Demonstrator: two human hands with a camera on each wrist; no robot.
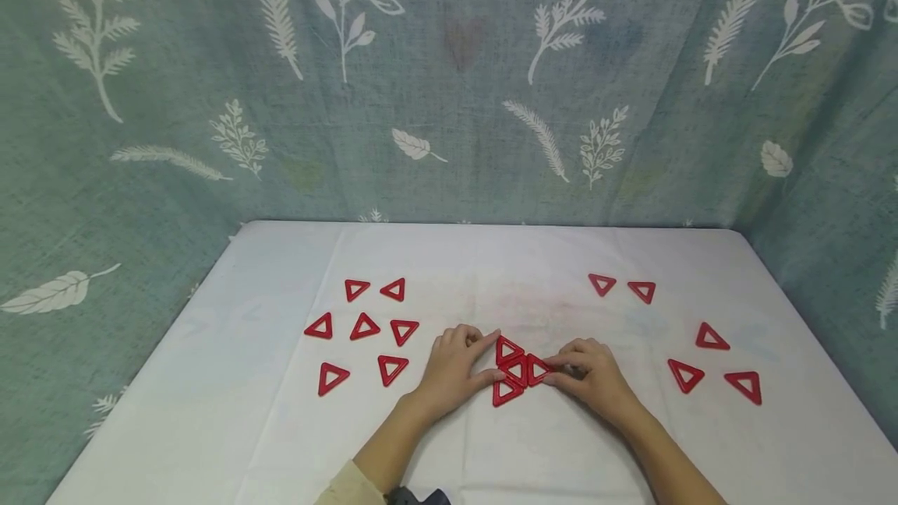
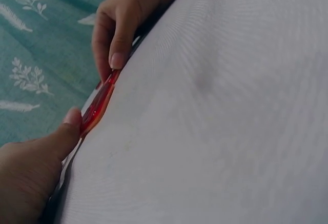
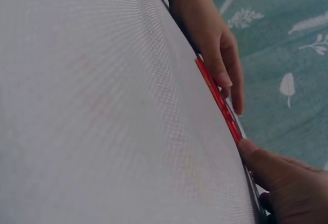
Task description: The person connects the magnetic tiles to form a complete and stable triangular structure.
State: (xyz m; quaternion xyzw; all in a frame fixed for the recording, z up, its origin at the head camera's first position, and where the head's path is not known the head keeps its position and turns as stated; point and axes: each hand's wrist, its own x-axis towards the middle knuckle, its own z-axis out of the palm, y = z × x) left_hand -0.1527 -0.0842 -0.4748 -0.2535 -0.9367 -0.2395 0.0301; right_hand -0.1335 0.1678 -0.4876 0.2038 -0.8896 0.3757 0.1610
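Several red triangular frames lie edge to edge in the middle of the white table. In the head view, my left hand [image 1: 454,371] reaches to the group's left side. Its index fingertip touches the upper triangle [image 1: 508,351], and its thumb rests against the middle triangle [image 1: 515,371], beside the lower triangle [image 1: 507,391]. From the right, my right hand [image 1: 592,376] pinches the corner of the right-hand triangle [image 1: 538,370] between thumb and index finger. Both wrist views show the group nearly edge-on, with the left thumb [image 2: 61,137] and right thumb [image 3: 259,157] against red pieces.
Several loose red triangles, including one piece [image 1: 365,326], lie spread on the left. More are scattered to the right, such as another triangle [image 1: 685,376], with two near the back right. A leaf-patterned green cloth [image 1: 463,115] hangs behind the white-covered table [image 1: 533,458].
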